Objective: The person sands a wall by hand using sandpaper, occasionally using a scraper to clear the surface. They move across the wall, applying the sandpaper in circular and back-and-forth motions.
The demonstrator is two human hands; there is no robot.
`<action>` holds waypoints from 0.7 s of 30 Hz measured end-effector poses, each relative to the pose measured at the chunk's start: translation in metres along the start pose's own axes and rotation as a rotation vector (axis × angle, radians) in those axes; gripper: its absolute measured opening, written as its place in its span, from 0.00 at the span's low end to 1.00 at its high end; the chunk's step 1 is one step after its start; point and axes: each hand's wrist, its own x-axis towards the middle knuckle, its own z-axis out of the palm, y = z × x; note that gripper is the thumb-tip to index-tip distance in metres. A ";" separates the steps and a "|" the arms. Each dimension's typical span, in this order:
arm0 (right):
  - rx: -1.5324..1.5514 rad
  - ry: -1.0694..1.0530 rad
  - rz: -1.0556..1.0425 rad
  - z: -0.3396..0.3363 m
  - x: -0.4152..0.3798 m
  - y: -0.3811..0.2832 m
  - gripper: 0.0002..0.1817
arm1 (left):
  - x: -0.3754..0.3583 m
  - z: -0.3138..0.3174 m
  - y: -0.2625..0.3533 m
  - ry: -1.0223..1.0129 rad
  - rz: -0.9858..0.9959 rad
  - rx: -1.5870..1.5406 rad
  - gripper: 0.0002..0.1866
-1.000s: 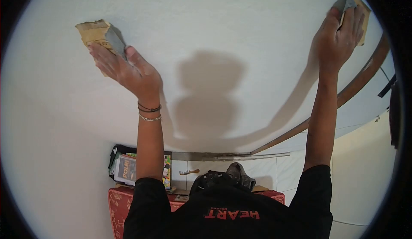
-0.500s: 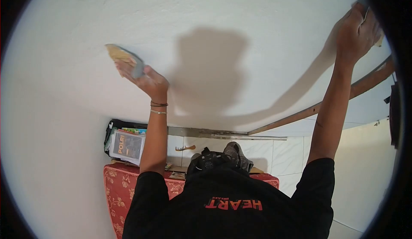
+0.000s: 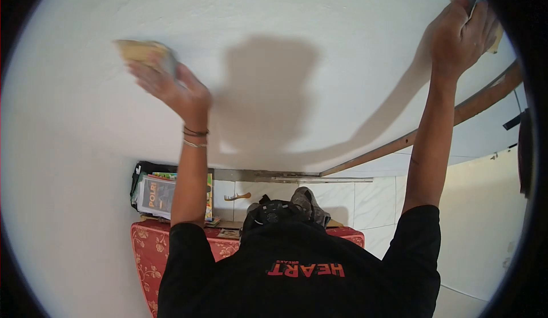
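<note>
— While you are pressing the left sandpaper (image 3: 142,51) flat to the white surface (image 3: 319,9), where is it sitting?

— Under your left hand (image 3: 168,87), which is sliding it farther left than half a second ago. Your right hand (image 3: 459,32) is gripping the right sandpaper (image 3: 479,1), barely shifting. Outward, a wooden strip (image 3: 456,112) is edging the surface, above tiled wall (image 3: 377,204) and a red floral cloth (image 3: 148,249).

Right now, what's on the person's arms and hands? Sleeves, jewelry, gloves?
Both hands are bare, no gloves. The left hand has thin bracelets at the wrist, one dark, one metallic. The right hand has a bare wrist. Short black sleeves of a T-shirt end above the elbows.
</note>
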 end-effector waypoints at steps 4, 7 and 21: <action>0.072 -0.008 -0.058 -0.004 0.007 -0.010 0.24 | 0.049 0.001 0.021 0.107 -0.215 -0.114 0.38; 0.087 0.026 -0.016 -0.001 0.002 -0.007 0.25 | 0.025 0.014 0.041 -0.014 0.247 0.012 0.31; 0.074 -0.364 0.458 -0.076 -0.190 -0.015 0.31 | 0.012 0.021 0.046 0.064 -0.027 -0.045 0.32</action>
